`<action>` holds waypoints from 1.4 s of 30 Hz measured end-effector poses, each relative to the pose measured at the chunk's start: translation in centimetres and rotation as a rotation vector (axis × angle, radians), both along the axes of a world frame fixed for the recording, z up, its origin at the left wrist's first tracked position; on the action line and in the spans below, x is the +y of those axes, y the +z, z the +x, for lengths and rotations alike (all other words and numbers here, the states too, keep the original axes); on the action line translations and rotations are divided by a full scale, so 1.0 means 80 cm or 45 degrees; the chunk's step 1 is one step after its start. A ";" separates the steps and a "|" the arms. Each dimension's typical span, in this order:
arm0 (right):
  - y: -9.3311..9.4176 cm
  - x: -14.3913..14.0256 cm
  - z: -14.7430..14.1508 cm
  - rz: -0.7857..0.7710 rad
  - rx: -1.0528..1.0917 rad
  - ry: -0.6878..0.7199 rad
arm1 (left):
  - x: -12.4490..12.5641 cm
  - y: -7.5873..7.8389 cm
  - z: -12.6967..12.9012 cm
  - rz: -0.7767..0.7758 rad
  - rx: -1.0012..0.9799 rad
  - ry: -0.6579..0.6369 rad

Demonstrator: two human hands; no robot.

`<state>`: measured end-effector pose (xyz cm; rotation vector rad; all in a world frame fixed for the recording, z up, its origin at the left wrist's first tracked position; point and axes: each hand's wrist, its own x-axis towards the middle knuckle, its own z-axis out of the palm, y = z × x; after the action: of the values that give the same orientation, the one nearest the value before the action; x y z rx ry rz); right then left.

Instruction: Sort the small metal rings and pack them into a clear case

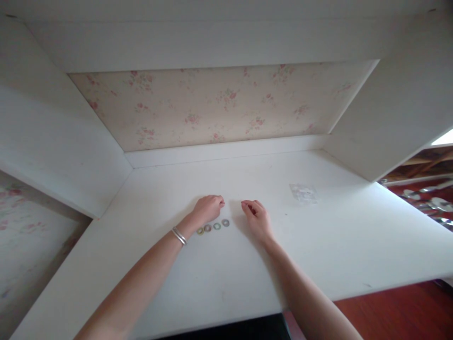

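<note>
Several small coil-like rings lie in a short slanting row on the white desk (219, 274). From left to right they look yellowish (197, 231), reddish-brown (205, 228), green (214, 227) and grey (228, 223). My left hand (208, 208) is just above the row, fingers curled closed, a silver bangle (180, 235) on its wrist. To the right of the grey ring, my right hand (258, 221) rests near the desk surface with its fingers bent and thumb pressed to the fingertips. Anything held in either hand is hidden or too small to make out.
A clear plastic bag (304, 193) lies on the desk to the right. White side panels (382, 108) and a floral-papered back (226, 104) enclose the desk. At the front edge is something black (233, 328); a red-brown floor (396, 304) shows lower right.
</note>
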<state>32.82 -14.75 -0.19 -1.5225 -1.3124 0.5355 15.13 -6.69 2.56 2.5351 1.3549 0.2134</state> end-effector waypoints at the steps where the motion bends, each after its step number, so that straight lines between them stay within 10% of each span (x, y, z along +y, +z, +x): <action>1: 0.000 0.000 0.000 -0.001 0.002 0.010 | -0.003 0.001 -0.002 0.009 -0.021 -0.014; 24: -0.001 -0.001 -0.001 -0.009 -0.027 0.057 | -0.063 0.018 -0.021 -0.151 -0.090 -0.284; 31: -0.004 0.000 0.001 -0.025 -0.043 0.052 | -0.065 0.028 -0.052 -0.201 -0.457 0.000; 42: -0.005 -0.002 0.000 -0.051 -0.113 0.024 | -0.067 -0.009 -0.113 -0.562 -1.148 0.562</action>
<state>32.84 -14.88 -0.60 -1.5837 -1.3923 0.5137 6.09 -12.03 1.87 1.4359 1.3204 0.8929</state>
